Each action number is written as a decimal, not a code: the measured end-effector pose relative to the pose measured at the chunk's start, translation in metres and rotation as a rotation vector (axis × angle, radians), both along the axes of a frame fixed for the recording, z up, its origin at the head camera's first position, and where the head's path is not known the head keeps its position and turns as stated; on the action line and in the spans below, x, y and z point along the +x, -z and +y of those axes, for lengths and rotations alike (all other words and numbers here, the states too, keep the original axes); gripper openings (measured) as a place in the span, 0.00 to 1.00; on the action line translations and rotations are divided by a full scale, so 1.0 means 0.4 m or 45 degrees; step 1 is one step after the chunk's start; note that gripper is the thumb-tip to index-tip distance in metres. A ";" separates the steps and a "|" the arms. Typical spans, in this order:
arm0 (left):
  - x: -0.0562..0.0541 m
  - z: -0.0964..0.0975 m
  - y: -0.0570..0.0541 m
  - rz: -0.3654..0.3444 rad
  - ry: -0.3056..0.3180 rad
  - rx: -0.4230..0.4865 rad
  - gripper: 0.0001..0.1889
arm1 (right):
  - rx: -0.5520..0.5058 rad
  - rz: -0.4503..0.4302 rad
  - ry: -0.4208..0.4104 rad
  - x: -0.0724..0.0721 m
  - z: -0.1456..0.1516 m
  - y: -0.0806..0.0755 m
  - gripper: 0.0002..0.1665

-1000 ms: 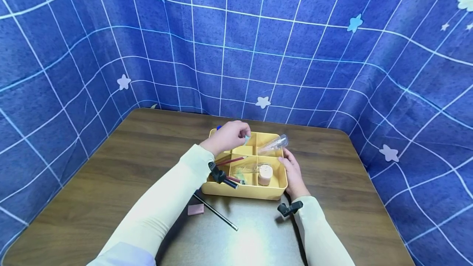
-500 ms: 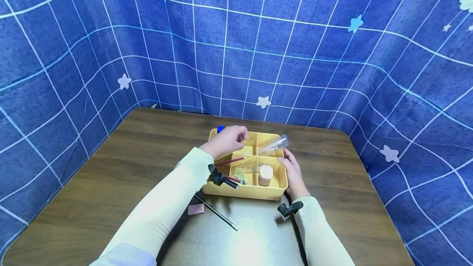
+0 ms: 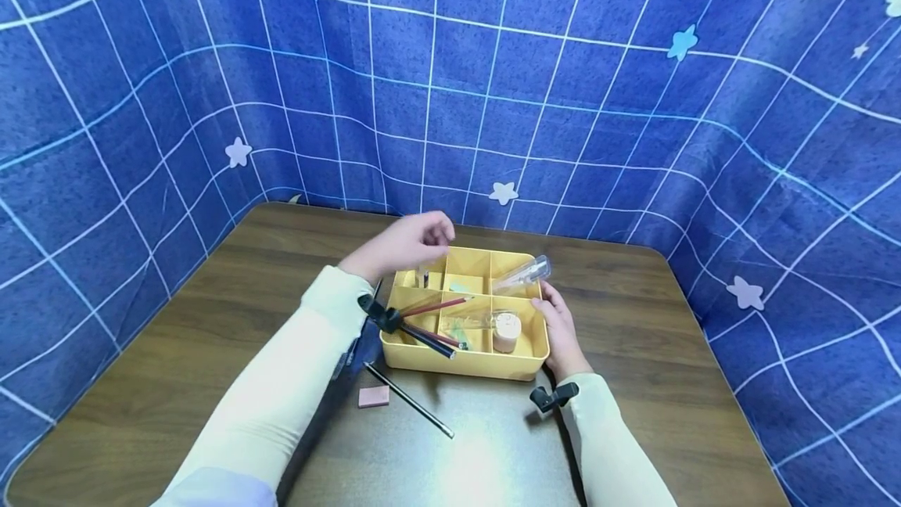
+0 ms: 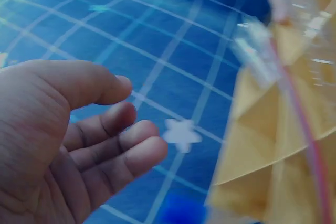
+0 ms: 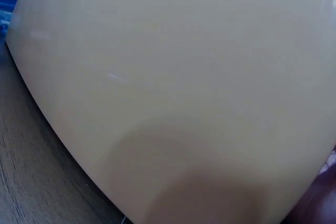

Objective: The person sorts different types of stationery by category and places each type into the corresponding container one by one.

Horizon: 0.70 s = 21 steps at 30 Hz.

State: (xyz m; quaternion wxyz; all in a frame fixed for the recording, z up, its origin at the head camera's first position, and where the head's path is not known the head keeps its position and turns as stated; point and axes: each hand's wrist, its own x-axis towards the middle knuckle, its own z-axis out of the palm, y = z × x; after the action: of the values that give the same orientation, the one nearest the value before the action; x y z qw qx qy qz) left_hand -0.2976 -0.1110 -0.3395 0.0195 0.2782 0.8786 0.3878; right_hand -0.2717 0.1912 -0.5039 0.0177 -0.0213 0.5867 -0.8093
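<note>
My left hand (image 3: pixel 408 242) hovers over the back left corner of a yellow divided storage box (image 3: pixel 457 364), its fingers loosely curved. In the left wrist view nothing lies between thumb and fingers. A small light blue piece (image 3: pixel 459 287) lies in the back middle compartment. My right hand (image 3: pixel 558 329) grips the box's right wall, thumb at the rim; the right wrist view is filled by the plain box wall (image 5: pixel 173 77). Inside the box are red pencils (image 3: pixel 432 306), a pale pink round container (image 3: pixel 506 332) and a clear plastic tube-like item (image 3: pixel 522 275) leaning over the back right.
In front of the box, a dark metallic rod (image 3: pixel 411 401) and a pink eraser-like block (image 3: pixel 374 397) lie on the wooden table (image 3: pixel 232 319). Dark blue items (image 3: pixel 355 354), partly behind the left sleeve, are beside the box. A blue gridded curtain (image 3: pixel 450 100) surrounds the table.
My left hand has let go of the light blue piece, which now lies in the back middle compartment. The hand has risen and moved left. My right hand keeps its place on the box.
</note>
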 end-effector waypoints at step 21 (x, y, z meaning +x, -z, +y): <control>-0.014 -0.207 0.172 -0.145 -0.538 -0.491 0.11 | 0.013 -0.046 0.000 -0.001 -0.002 -0.007 0.34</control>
State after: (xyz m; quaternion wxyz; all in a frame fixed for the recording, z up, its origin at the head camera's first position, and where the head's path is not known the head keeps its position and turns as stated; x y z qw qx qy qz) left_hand -0.3033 -0.1937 -0.4083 0.0402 0.0580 0.9721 0.2239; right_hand -0.2720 0.1904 -0.5012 0.0284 -0.0066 0.5905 -0.8065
